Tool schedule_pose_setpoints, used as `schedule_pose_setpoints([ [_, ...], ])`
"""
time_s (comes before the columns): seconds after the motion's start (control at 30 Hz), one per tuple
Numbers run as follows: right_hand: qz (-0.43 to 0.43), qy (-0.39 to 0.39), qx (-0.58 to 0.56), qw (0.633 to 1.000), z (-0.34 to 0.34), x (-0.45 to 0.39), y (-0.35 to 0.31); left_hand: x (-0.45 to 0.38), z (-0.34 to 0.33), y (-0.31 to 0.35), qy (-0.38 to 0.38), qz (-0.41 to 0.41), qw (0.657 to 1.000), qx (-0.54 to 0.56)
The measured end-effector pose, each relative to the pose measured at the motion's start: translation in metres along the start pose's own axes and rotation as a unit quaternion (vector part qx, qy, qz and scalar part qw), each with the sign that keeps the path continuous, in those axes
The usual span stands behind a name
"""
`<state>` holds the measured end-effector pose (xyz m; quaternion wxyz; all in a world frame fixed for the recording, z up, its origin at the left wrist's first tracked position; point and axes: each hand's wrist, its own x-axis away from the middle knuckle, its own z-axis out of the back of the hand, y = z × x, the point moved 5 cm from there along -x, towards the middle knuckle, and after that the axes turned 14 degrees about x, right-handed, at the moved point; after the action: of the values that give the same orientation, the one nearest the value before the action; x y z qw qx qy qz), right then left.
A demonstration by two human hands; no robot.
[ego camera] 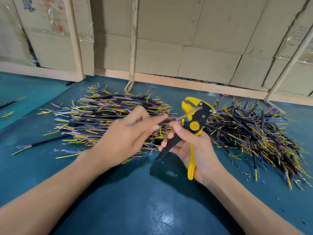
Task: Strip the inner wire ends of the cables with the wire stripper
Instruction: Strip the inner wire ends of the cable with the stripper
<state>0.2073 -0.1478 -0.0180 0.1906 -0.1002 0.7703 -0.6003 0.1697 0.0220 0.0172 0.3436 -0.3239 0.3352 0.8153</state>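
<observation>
While the right hand (191, 146) grips the stripper (194, 122) mid-table and the blurred left hand (132, 133) pinches a cable (166, 120) toward its jaws, a misfed wire could get cut.

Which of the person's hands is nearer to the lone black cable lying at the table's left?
Left. The left hand hovers just right of the lone black cable; the right hand, gripping the wire stripper, is farther right.

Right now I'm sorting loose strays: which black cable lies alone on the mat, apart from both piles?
The lone cable left of the left pile, its coloured wires fanned toward the left edge.
</observation>
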Motion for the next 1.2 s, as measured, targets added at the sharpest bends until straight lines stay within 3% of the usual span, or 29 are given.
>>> schedule_pose_setpoints([
  [0.17,-0.015,0.007,-0.032,0.999,0.004,-0.004,0.003,-0.002,-0.011,0.008,-0.025,-0.007,0.995,-0.095],
  [0.3,-0.041,0.026,-0.064,0.997,0.011,-0.005,0.007,-0.006,0.007,-0.004,0.050,0.012,0.990,-0.132],
  [0.4,-0.053,0.040,-0.053,0.996,0.015,-0.007,0.011,-0.012,0.035,-0.023,0.098,0.037,0.967,-0.234],
  [0.6,-0.059,0.048,-0.004,0.997,0.015,-0.007,0.015,-0.044,0.044,-0.050,-0.029,0.196,0.944,-0.264],
  [0.7,-0.070,0.064,-0.012,0.995,0.019,-0.006,0.016,-0.036,0.031,-0.039,-0.145,0.171,0.957,-0.185],
  [0.8,-0.063,0.065,-0.013,0.996,0.018,-0.003,0.016,-0.011,0.013,-0.031,-0.249,0.210,0.936,-0.132],
  [0.93,-0.053,0.072,-0.011,0.996,0.017,0.003,0.016,0.001,0.024,-0.020,-0.200,0.215,0.954,-0.061],
  [1.0,-0.057,0.082,-0.009,0.995,0.019,0.003,0.017,0.003,0.028,-0.012,-0.188,0.178,0.960,-0.108],
  [1.13,-0.055,0.091,0.004,0.994,0.021,0.002,0.019,0.008,0.032,0.000,-0.184,0.221,0.938,-0.194],
  [1.2,-0.058,0.092,0.007,0.994,0.021,0.001,0.019,0.009,0.029,0.006,-0.194,0.199,0.934,-0.227],
])
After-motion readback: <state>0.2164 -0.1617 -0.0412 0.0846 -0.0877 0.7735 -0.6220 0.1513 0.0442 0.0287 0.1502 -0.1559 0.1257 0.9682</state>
